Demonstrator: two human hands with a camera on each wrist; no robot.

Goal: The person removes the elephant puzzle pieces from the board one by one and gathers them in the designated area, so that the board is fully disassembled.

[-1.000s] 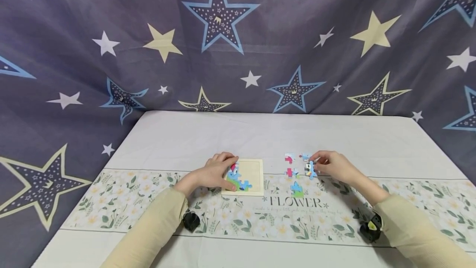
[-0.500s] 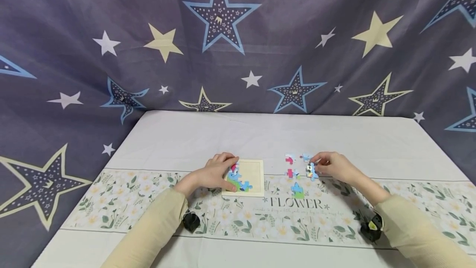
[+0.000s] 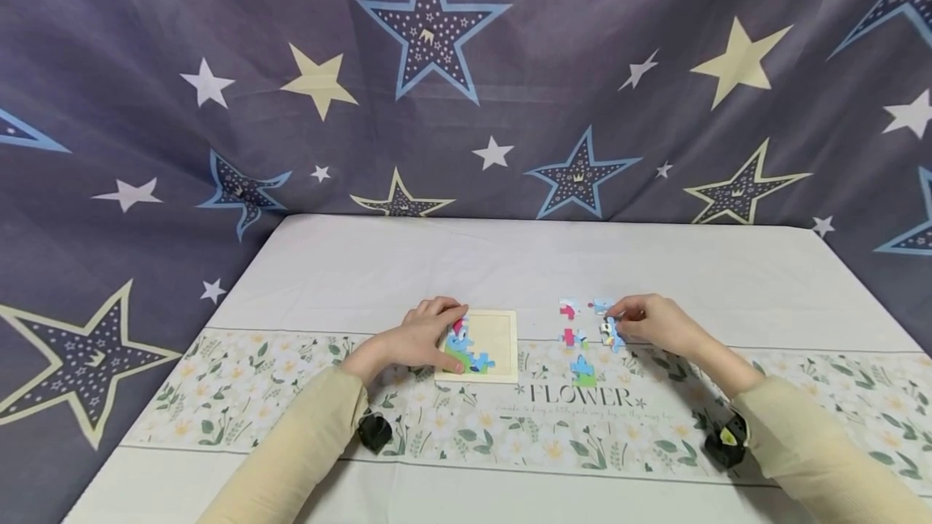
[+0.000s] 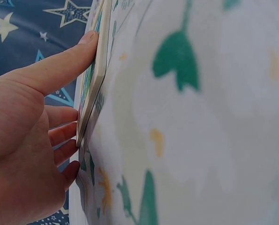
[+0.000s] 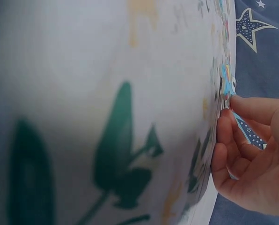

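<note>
A shallow wooden puzzle tray (image 3: 502, 376) lies in the middle, its left side filled with joined puzzle pieces (image 3: 460, 344) of a blue cartoon figure. My left hand (image 3: 420, 335) holds this tray at its left: in the left wrist view the thumb (image 4: 67, 63) lies over the top and the other fingers reach its side. On the right, my right hand (image 3: 658, 323) pinches a blue and white puzzle piece (image 3: 608, 333) by its right edge. That piece (image 5: 226, 77) stands at the thumb and index fingertips in the right wrist view, low over the cloth.
Between tray and right hand lie loose pieces: a pink and white one (image 3: 568, 308), a small blue one (image 3: 600, 306), a pink one (image 3: 570, 338) and a blue-green one (image 3: 582, 370). A floral-banded cloth (image 3: 524, 443) covers the table; a starry curtain (image 3: 466, 116) hangs behind.
The pinched piece and the right hand have shifted very slightly to the right. The left hand stays on the tray, and the loose pieces lie as before.
</note>
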